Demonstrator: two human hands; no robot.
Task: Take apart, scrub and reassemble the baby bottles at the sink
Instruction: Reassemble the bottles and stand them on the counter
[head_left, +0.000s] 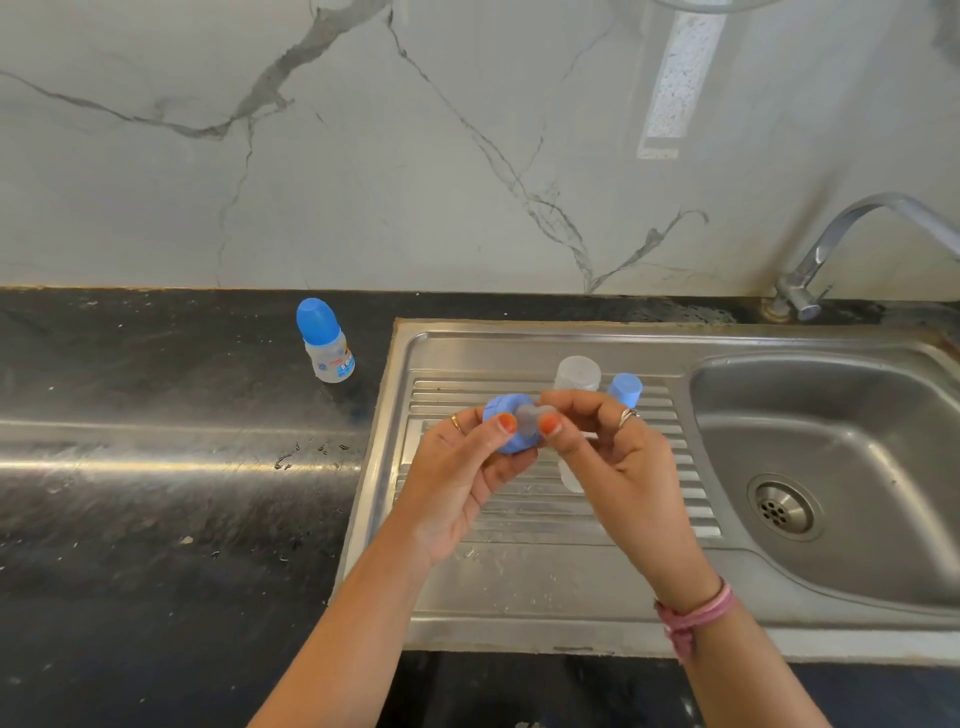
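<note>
Both hands raised over the ribbed draining board (519, 525) of the steel sink (831, 467), meeting at mid-frame.

Left hand (462, 467): palm turned up and toward the right, fingers curled around the blue screw collar (506, 431), thumb across its near face. Collar lies on its side, its opening facing right.

Right hand (613, 457): thumb and forefinger pinch the clear teat (532, 418), which sticks out of the collar toward the right. Remaining fingers loosely bent, holding nothing. Wrist cocked upward, forearm coming in from the near right.

Key relation: teat's long axis runs left–right, in line with the collar's opening, and the two hands face each other along that same line. Right hand is the one on the teat; left only steadies. Judgement: the teat is either being drawn out of the collar or seated into it; cannot tell which. Either way the move goes along that axis, with the collar kept from turning.

Behind the hands on the draining board: a clear bottle body (577, 374) standing upright, a blue cap (625, 389) just right of it. Another clear piece (570, 478) shows below the right hand, mostly hidden.

Far left on the dark bench (156, 493): a second baby bottle (326, 340), fully assembled, cap on, well apart from the hands.

Tap (852, 244) far right, no water visible.
</note>
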